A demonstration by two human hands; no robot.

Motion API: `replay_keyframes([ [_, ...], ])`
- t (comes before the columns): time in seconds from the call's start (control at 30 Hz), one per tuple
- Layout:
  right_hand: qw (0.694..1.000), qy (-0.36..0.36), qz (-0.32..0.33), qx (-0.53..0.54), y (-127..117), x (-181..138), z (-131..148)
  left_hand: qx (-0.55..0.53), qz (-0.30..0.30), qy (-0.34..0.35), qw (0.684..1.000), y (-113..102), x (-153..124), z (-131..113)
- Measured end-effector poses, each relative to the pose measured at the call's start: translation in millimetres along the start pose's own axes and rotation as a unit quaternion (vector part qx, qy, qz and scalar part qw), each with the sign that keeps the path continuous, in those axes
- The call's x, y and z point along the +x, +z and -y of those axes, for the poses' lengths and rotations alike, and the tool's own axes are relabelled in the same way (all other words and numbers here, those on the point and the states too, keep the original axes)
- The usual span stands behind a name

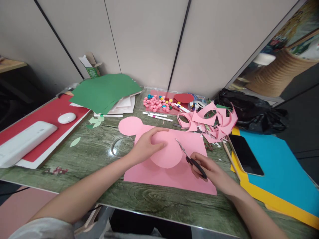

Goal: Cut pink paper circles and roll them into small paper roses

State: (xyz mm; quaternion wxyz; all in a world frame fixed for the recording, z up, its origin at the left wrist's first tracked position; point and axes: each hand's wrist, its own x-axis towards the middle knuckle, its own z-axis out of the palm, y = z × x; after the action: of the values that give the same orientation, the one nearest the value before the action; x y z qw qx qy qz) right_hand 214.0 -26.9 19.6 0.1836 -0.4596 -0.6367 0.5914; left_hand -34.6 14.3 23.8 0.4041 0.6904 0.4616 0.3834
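My left hand (149,145) is closed on the left side of a pink paper circle (168,156), thumb on top and fingers round its far edge. The circle is held over a larger pink sheet (154,177) that lies on the table. In my right hand (205,167) is a pair of scissors (190,161) with black handles, its blades pointing up and left by the circle's right edge. Whether the blades touch the paper I cannot tell. Another pink circle (130,126) lies beyond the sheet's left corner, and a roll of tape (122,146) lies just left of the sheet.
Curled pink offcuts (219,121) are heaped at the back right beside a black plastic bag (254,111). A phone (246,154) rests on blue paper (279,166). Green sheets (106,91), small pink roses (156,103) and white pens (159,117) lie at the back.
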Motion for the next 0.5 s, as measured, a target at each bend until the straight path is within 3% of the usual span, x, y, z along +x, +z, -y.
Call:
replay_keyframes([
  [0.5, 1.000, 0.008, -0.001, 0.001, -0.2, -0.4, 2.8, 0.011, -0.026, -0.007, 1.000, -1.9, 1.1, -2.9],
])
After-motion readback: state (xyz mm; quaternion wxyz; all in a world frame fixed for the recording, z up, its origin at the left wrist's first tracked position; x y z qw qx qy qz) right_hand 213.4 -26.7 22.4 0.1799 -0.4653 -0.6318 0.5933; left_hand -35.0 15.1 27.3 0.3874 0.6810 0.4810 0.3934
